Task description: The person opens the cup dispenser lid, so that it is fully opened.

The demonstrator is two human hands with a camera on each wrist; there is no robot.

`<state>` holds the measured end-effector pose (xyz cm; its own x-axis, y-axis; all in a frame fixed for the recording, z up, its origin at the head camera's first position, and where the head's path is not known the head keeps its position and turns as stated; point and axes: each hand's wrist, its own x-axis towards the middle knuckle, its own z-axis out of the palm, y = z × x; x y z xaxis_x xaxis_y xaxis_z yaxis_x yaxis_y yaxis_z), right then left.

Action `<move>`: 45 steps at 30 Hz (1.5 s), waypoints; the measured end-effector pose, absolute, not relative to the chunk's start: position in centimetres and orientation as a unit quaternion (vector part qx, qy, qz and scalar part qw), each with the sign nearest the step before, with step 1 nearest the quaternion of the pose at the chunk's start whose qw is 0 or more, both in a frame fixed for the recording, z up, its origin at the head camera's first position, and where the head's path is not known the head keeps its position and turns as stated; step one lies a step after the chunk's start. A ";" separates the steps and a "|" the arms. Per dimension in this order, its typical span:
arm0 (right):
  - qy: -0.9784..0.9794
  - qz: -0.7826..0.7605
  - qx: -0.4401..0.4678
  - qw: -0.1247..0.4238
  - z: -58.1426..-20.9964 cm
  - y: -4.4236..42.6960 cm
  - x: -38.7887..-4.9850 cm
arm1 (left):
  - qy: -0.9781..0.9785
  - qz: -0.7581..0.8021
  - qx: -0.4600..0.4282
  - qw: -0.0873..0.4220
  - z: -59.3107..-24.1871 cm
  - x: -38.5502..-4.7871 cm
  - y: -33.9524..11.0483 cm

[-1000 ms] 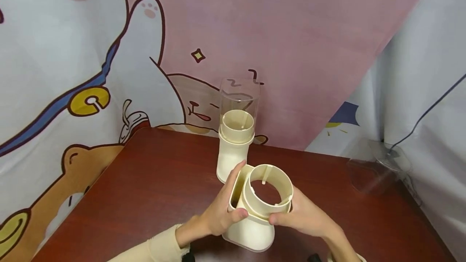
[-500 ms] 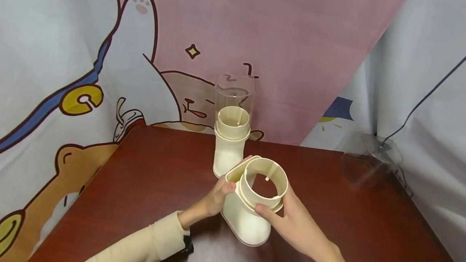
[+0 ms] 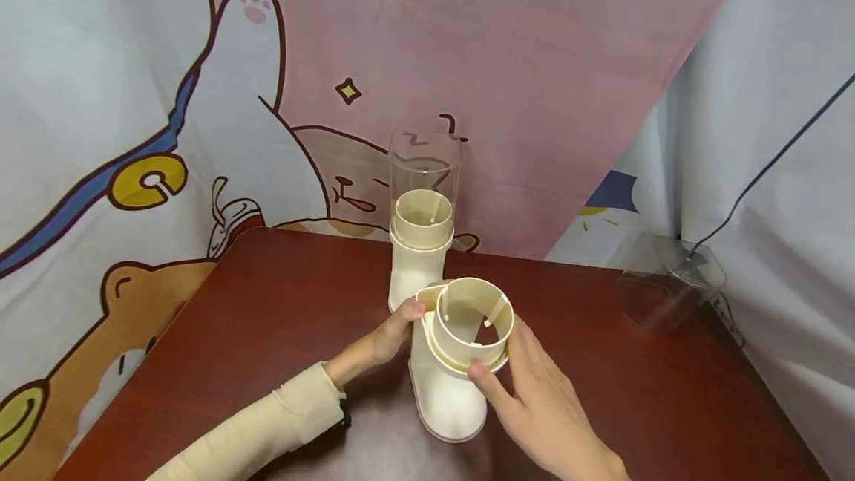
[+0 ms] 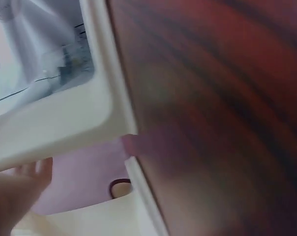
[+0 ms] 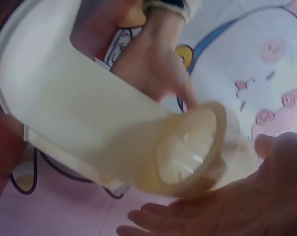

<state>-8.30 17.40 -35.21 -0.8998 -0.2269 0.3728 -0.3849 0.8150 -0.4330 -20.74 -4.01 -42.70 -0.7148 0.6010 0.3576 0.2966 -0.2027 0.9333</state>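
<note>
Between both hands in the head view is a cream boot-shaped part with a round collar on top and a slot at its back. The left hand grips its left back edge, thumb on the rim. At the collar's right side the right hand holds it, thumb in front and fingers behind. The right wrist view shows the part tilted, the right hand at its round end and the left hand beyond. Blurred and close, its cream edge crosses the left wrist view by the left hand's fingers.
A second cream base with a clear container on top stands behind the held part. At the right back of the brown table lies a clear item, near a dark cable. Printed cloth hangs behind.
The held part has turned and shifted slightly left, more upright in the head view. The left thumb has moved from its front to the back slot's edge. The whole head view has shifted a little.
</note>
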 end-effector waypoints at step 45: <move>-0.902 0.351 0.173 0.184 -37.5 20.5 -14.4 | 0.868 0.333 0.360 -0.074 -35.3 -18.3 -0.7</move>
